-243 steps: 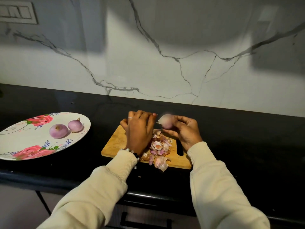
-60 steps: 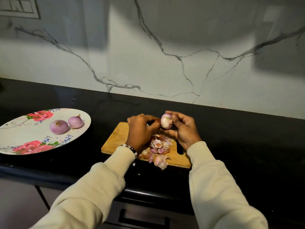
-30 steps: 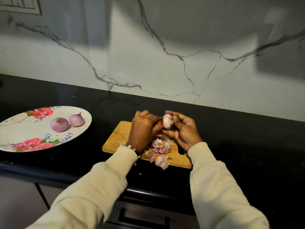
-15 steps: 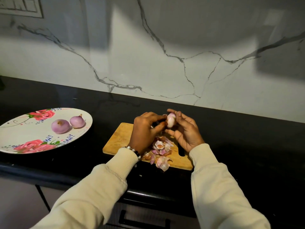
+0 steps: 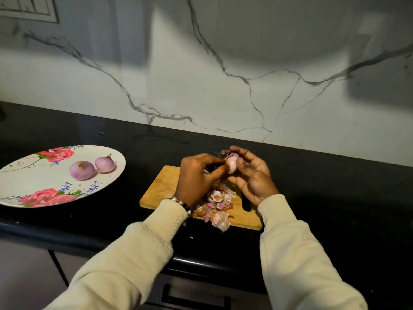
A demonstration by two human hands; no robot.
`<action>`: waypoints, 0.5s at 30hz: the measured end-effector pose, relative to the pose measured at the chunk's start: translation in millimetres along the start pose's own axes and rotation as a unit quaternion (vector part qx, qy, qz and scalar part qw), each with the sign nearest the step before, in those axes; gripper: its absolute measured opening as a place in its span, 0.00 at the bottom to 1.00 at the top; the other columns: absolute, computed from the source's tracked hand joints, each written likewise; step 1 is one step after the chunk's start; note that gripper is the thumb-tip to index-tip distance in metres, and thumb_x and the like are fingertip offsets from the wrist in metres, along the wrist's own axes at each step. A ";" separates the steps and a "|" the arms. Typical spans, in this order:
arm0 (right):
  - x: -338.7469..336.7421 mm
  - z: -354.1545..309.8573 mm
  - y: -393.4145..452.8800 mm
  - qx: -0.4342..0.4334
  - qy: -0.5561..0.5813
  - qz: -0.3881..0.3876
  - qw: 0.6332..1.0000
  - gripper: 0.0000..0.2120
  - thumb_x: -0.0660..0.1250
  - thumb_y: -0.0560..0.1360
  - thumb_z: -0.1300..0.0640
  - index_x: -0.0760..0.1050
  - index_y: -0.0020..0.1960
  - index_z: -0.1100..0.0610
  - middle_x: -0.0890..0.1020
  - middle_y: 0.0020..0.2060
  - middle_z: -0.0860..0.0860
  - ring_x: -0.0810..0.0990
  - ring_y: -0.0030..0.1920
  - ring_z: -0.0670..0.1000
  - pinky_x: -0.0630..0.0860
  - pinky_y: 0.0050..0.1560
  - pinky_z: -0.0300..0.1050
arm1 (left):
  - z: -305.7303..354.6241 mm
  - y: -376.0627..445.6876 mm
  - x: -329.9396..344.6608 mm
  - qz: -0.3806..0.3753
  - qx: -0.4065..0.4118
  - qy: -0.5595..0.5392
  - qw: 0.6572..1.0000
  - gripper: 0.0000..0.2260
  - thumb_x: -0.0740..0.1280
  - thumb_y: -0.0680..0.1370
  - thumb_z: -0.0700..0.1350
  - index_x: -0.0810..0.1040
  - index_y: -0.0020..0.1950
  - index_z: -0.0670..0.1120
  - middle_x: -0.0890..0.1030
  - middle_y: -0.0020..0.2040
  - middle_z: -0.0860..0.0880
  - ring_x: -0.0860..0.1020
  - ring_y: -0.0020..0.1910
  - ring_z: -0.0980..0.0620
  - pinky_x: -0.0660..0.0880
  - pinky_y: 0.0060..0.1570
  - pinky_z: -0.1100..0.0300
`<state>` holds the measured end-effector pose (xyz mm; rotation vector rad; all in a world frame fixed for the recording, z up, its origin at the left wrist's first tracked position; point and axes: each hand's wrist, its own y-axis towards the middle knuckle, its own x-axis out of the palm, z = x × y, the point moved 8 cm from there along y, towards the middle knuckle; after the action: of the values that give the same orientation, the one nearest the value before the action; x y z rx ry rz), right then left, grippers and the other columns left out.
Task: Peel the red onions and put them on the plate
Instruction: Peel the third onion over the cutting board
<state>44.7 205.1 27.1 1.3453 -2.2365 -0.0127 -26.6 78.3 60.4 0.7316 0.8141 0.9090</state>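
Both hands hold one small onion above the cutting board, just right of frame centre.

The left hand [image 5: 196, 175] pinches the onion [image 5: 232, 163] with thumb and fingertips; the right hand [image 5: 252, 177] cups it from the other side, fingers curled over its top. The onion looks pale pink, with wispy roots showing. Loose skins [image 5: 218, 203] lie on the board [image 5: 165, 186] below. Two peeled onions [image 5: 92, 167] sit touching on the floral plate [image 5: 29, 182] at middle left.

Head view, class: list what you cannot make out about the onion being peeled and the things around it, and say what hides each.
1. Onion, head view: its far side is covered by fingers of the right hand and left hand.
2. Cutting board: its middle lies under the hands and the peels.
3. Plate: the left rim is cut off by the picture edge.
4. Wall panel, top left: cropped and blurred.
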 end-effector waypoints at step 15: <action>0.7 8.3 -0.1 0.014 -0.060 0.008 0.998 0.11 0.60 0.81 0.66 0.77 0.60 0.58 0.82 0.56 0.57 0.81 0.59 0.58 0.80 0.57 0.57 | -2.8 -2.4 5.4 -0.013 0.009 0.090 0.996 0.13 0.66 0.74 0.51 0.86 0.44 0.44 0.85 0.39 0.50 0.80 0.37 0.54 0.75 0.41 0.57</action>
<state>40.9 202.3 20.2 1.3737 -2.3559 -0.0580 -26.0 82.7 55.6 0.6582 0.9900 0.9543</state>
